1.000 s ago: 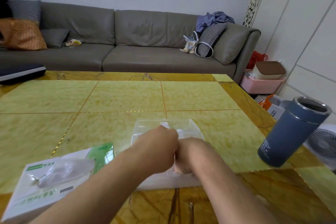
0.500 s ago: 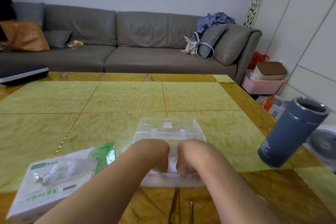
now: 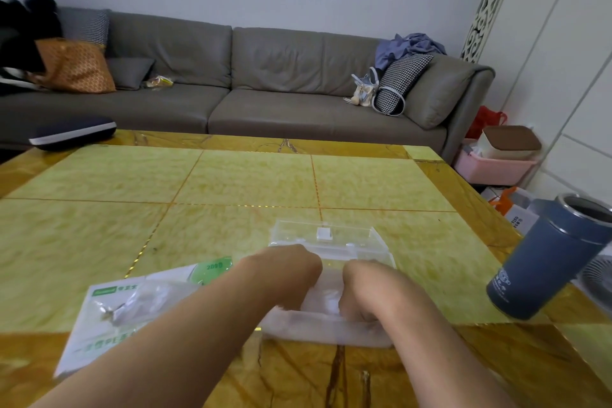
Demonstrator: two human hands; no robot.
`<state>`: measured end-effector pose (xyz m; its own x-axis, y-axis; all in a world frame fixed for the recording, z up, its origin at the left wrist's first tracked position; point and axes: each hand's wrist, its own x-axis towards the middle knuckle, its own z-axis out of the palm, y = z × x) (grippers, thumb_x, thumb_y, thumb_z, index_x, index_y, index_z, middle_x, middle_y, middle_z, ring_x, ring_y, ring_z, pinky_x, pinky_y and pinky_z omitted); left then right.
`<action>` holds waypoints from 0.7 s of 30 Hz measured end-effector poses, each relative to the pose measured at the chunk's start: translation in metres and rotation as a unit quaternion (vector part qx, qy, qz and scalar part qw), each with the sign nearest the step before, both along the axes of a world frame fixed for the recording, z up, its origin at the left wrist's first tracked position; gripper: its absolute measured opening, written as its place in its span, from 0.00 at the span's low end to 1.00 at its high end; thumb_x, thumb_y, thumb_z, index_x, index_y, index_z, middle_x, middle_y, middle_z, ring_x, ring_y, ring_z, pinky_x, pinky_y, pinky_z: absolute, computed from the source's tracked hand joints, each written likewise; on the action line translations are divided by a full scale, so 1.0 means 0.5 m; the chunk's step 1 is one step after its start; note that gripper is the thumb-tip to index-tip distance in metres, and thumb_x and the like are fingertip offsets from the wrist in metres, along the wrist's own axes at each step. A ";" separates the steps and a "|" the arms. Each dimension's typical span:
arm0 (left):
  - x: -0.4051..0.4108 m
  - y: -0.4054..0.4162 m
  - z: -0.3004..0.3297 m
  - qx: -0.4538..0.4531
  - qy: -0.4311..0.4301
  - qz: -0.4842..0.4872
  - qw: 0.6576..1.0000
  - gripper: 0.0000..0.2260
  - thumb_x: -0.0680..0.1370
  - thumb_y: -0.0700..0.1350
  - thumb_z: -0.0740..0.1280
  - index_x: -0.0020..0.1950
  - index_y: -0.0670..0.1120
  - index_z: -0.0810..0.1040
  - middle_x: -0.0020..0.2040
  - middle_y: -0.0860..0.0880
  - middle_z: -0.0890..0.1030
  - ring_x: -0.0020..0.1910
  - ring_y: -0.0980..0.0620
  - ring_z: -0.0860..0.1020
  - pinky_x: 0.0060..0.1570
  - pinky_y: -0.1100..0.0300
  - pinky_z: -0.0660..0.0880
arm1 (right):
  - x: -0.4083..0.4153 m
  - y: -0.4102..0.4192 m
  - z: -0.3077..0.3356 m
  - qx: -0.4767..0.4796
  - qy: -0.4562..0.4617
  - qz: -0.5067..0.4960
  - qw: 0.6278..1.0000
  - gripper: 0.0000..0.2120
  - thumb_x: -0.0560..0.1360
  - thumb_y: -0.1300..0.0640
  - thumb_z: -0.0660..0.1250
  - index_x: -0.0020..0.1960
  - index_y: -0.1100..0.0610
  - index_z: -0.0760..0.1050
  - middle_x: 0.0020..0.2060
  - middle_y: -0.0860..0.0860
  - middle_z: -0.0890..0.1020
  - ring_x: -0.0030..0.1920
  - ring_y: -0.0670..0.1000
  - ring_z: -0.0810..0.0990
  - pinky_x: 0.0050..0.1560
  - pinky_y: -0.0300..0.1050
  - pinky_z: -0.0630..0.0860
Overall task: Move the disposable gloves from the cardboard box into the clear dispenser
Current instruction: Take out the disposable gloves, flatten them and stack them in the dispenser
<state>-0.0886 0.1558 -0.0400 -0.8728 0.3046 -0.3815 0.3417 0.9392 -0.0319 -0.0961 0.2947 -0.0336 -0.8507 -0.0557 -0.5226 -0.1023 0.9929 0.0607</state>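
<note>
Clear dispenser [image 3: 331,278] sits on the table near its front edge, lid tipped open toward the sofa; a whitish wad of disposable gloves [image 3: 323,300] is seen inside it, between the two hands; left hand [image 3: 291,270] is bent down at the wrist into the dispenser's left side, fingers hidden behind the wrist, so its grip cannot be told; right hand [image 3: 362,288] is plunged into the right side, fingers curled down against the gloves, apparently holding them; both forearms are angled in from the bottom edge. Cardboard box [image 3: 132,311], white and green, lies just left of the dispenser, partly covered by the left forearm; crumpled clear plastic pokes from its top opening. Table [image 3: 231,195] is glossy yellow-green stone tiling with an amber border; blue-grey tumbler [image 3: 546,258] stands at the right edge, lid off. Behind the table: grey sofa [image 3: 265,86] with an orange cushion [image 3: 76,64] and a houndstooth pillow [image 3: 400,81]; pink bin [image 3: 493,167] at right.
</note>
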 end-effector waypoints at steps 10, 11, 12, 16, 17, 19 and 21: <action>0.111 -0.188 0.061 0.434 0.169 0.190 0.864 0.14 0.82 0.37 0.64 0.53 0.56 0.83 0.44 0.60 0.85 0.45 0.64 0.83 0.48 0.61 0.81 | 0.065 0.000 0.050 -0.121 0.279 -0.012 0.953 0.18 0.78 0.67 0.64 0.60 0.49 0.80 0.51 0.48 0.80 0.47 0.52 0.81 0.47 0.49 0.82; 0.126 -0.225 0.057 0.437 0.205 0.232 0.845 0.13 0.82 0.38 0.65 0.52 0.56 0.82 0.43 0.60 0.85 0.43 0.63 0.83 0.46 0.60 0.82 | 0.075 -0.015 0.054 -0.137 0.301 -0.003 0.944 0.18 0.78 0.66 0.65 0.61 0.48 0.80 0.53 0.47 0.81 0.48 0.51 0.81 0.48 0.48 0.82; 0.139 -0.258 0.048 0.425 0.238 0.266 0.832 0.11 0.81 0.39 0.66 0.51 0.56 0.82 0.42 0.59 0.85 0.42 0.62 0.83 0.45 0.59 0.82 | 0.084 -0.031 0.054 -0.154 0.323 0.014 0.934 0.19 0.78 0.66 0.65 0.63 0.48 0.79 0.53 0.46 0.82 0.49 0.49 0.81 0.49 0.47 0.82; 0.180 -0.355 0.021 0.363 0.258 0.328 0.833 0.01 0.80 0.51 0.71 0.49 0.59 0.81 0.44 0.60 0.83 0.44 0.61 0.82 0.44 0.61 0.80 | 0.137 -0.116 0.044 -0.225 0.349 0.155 0.896 0.25 0.75 0.70 0.63 0.67 0.52 0.77 0.58 0.45 0.81 0.57 0.47 0.79 0.60 0.44 0.80; 0.188 -0.367 0.021 0.354 0.217 0.327 0.849 0.04 0.78 0.56 0.72 0.50 0.60 0.81 0.45 0.61 0.83 0.45 0.63 0.81 0.42 0.64 0.79 | 0.150 -0.141 0.034 -0.234 0.328 0.201 0.893 0.27 0.74 0.71 0.62 0.69 0.53 0.76 0.60 0.46 0.80 0.60 0.48 0.77 0.64 0.45 0.78; 0.192 -0.380 0.013 0.314 0.136 0.306 0.889 0.13 0.73 0.64 0.74 0.53 0.63 0.79 0.48 0.63 0.81 0.47 0.65 0.79 0.43 0.67 0.76 | 0.174 -0.184 0.011 -0.247 0.258 0.281 0.891 0.31 0.75 0.68 0.61 0.76 0.52 0.70 0.70 0.46 0.74 0.70 0.48 0.69 0.74 0.44 0.69; 0.191 -0.374 0.006 0.267 0.118 0.280 0.915 0.13 0.72 0.63 0.76 0.52 0.63 0.80 0.48 0.64 0.80 0.47 0.65 0.79 0.45 0.67 0.76 | 0.190 -0.212 -0.014 -0.259 0.192 0.315 0.893 0.31 0.78 0.64 0.63 0.80 0.51 0.65 0.75 0.45 0.68 0.75 0.48 0.62 0.78 0.45 0.63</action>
<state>0.0069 -0.0312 -0.0373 -0.9877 -0.1282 -0.0898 -0.1556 0.8683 0.4711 -0.0012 0.1887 -0.0408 -0.6765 -0.7356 0.0365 -0.7205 0.6508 -0.2396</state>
